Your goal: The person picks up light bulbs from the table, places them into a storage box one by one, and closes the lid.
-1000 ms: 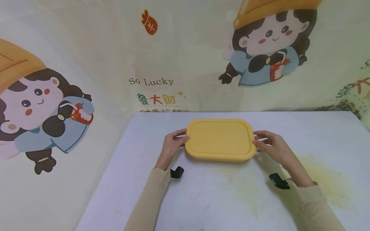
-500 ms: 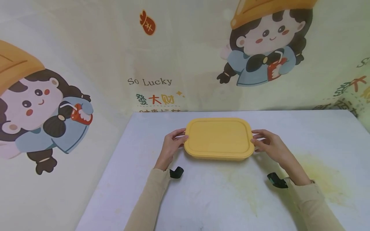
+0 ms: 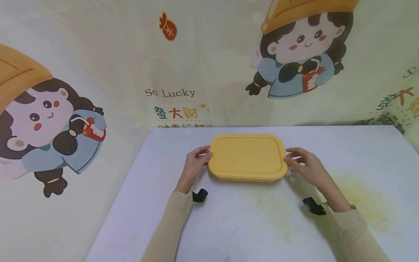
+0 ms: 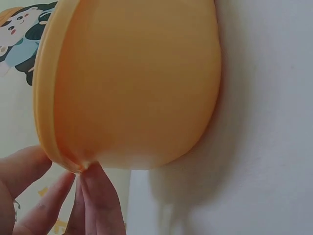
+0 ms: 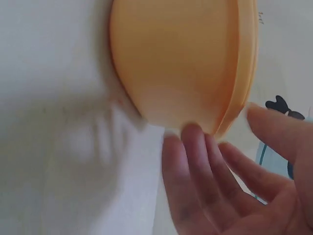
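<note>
A yellow rectangular food container (image 3: 247, 178) with rounded corners stands on the white table, its flat yellow lid (image 3: 247, 154) on top. At the left end, my left hand (image 3: 193, 165) pinches the rim; the left wrist view shows the thumb on the lid's edge (image 4: 43, 98) and fingers (image 4: 102, 196) beneath it. My right hand (image 3: 309, 165) grips the rim at the right end, thumb (image 5: 269, 127) at the lid's edge and fingers (image 5: 198, 161) below, against or close to the container's side. What lies inside the container is hidden.
The white table (image 3: 248, 225) has faint yellow stains (image 3: 363, 200) at the right. Behind and to the left hangs a pale printed cloth (image 3: 209, 65) with cartoon figures. A black piece (image 3: 199, 195) juts from the left cuff, another black piece (image 3: 314, 206) from the right cuff.
</note>
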Demonstrator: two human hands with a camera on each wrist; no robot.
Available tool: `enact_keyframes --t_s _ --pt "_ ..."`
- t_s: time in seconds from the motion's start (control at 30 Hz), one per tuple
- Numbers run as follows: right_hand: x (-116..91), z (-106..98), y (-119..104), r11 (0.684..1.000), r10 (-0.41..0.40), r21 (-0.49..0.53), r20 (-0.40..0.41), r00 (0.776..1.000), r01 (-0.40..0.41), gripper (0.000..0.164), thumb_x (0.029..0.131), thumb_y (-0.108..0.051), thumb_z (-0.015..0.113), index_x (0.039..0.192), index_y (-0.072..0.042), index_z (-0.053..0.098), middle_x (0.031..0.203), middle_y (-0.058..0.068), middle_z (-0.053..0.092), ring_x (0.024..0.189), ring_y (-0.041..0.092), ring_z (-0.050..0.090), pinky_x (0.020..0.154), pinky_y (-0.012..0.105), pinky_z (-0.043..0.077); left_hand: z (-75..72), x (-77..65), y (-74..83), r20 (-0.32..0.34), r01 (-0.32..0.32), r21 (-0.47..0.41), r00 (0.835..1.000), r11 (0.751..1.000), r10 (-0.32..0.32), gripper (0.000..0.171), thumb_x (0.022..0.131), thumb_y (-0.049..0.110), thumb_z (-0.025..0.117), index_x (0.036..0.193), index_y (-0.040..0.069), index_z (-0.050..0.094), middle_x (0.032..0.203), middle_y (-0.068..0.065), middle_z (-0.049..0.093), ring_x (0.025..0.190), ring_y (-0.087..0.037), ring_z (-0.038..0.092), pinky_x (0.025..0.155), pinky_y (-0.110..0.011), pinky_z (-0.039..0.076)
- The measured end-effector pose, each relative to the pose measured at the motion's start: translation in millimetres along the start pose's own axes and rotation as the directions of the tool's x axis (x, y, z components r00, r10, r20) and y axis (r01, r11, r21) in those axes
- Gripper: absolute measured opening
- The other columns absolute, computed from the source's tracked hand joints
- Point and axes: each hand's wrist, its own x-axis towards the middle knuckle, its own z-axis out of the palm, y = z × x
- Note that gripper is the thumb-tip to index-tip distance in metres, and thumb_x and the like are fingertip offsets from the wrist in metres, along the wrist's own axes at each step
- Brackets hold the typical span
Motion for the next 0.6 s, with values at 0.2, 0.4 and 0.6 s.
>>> enact_keyframes --t_s 0.2,0.4,0.6 --pt "-3.8 -1.0 -9.0 0.974 -0.198 -0.135 -0.128 0.972 0.181 0.041 0.096 -0.014 0.066 0.131 0.005 0.055 0.118 0.023 0.06 0.104 0.036 0.061 0.081 -0.002 0.038 -2.0 1.6 8.5 -0.041 -0.064 0.081 0.997 0.995 0.067 0.035 0.094 0.02 0.069 0.128 0.011 0.065 0.117 -0.007 0.065 0.104 -0.02 0.063 0.086 -0.033 0.057" --pt "-8.4 -7.7 -18.3 0.936 -0.301 -0.229 -0.138 0.943 0.266 0.045 0.093 -0.012 0.069 0.133 0.003 0.054 0.122 0.02 0.055 0.106 0.034 0.057 0.088 0.012 0.043 -3.1 -3.9 21.6 -0.071 -0.122 0.159 0.988 0.98 0.135 0.031 0.095 0.02 0.068 0.125 0.015 0.067 0.118 -0.006 0.067 0.109 -0.02 0.062 0.092 -0.037 0.054" --pt "-18.3 -9.5 -32.4 0.917 -0.315 -0.293 -0.114 0.942 0.271 0.05 0.092 -0.013 0.071 0.136 0.0 0.051 0.129 0.019 0.05 0.111 0.034 0.052 0.089 0.043 0.042 -6.1 -17.8 34.1 -0.051 -0.221 0.215 0.97 0.951 0.237 0.033 0.095 0.02 0.068 0.128 0.013 0.065 0.121 -0.007 0.066 0.111 -0.021 0.061 0.098 -0.041 0.05"
